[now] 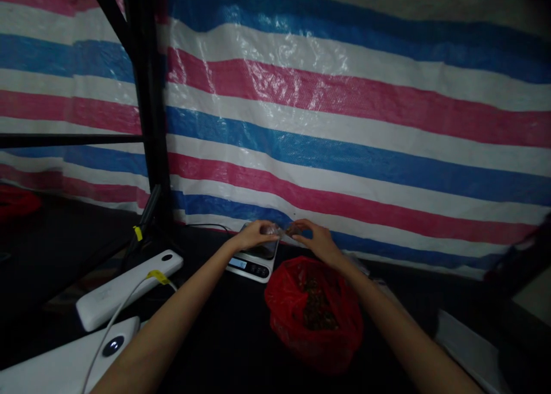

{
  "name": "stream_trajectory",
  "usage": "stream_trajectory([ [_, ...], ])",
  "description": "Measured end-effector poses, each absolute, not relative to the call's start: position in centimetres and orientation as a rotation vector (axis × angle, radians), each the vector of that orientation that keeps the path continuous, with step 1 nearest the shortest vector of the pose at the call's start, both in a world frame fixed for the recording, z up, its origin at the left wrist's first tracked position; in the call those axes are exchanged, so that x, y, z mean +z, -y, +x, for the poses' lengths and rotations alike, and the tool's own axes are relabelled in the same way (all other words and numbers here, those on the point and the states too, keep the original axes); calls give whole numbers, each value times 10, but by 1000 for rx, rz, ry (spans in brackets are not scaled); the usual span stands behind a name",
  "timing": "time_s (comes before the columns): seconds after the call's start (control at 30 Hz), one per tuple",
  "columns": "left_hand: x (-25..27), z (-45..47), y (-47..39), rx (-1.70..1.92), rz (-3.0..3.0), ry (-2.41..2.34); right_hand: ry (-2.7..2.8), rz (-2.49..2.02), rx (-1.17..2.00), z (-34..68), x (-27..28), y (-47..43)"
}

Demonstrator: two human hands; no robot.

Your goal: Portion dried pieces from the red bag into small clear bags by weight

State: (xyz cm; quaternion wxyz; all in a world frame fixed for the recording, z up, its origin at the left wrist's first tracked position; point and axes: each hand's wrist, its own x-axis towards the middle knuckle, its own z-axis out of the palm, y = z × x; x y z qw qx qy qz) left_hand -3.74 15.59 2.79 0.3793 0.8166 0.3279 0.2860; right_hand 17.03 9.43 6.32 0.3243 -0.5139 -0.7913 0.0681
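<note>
Above the back of a white digital scale (248,267) with a lit display, my left hand (255,234) is closed on a small clear plastic bag (272,230). My right hand (316,242) pinches a brownish bit in clear plastic (293,230) just to the right; whether both pieces belong to one bag I cannot tell. Below my right wrist stands an open red plastic bag (279,302) with dark brown, grainy pieces (317,308) inside. The scale's dark weighing plate (263,250) is partly covered by my left hand.
Two white oblong devices, one (129,288) behind another (64,362), lie at the left with a white cable (112,319). A black metal post (148,95) rises behind them. Striped plastic sheeting (344,124) closes off the back. A pale flat packet (469,342) lies at the right.
</note>
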Motion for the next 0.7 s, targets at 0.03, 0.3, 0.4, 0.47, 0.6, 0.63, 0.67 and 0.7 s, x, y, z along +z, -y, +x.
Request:
stream_trajectory([
  [0.03,30,-36,-154,753,2015,-759,2104,-1367,72,167,67,-96],
  [0.3,29,-32,-155,793,1770,-475,2490,-1167,-757,150,102,-92],
  [0.4,30,-33,-155,797,1752,-447,2584,-1068,-994,141,113,-87],
  [0.47,31,-33,-154,800,1756,-452,2615,-1019,-1102,136,120,-83],
  [0.6,35,-35,-152,815,1763,-437,2574,-1000,-1179,134,127,-73],
  [0.63,37,-36,-152,819,1763,-435,2534,-1033,-1156,136,127,-72],
  [0.67,38,-37,-151,824,1762,-435,2492,-1082,-1113,139,127,-71],
  [0.7,40,-38,-151,831,1761,-436,2455,-1139,-1050,144,125,-72],
])
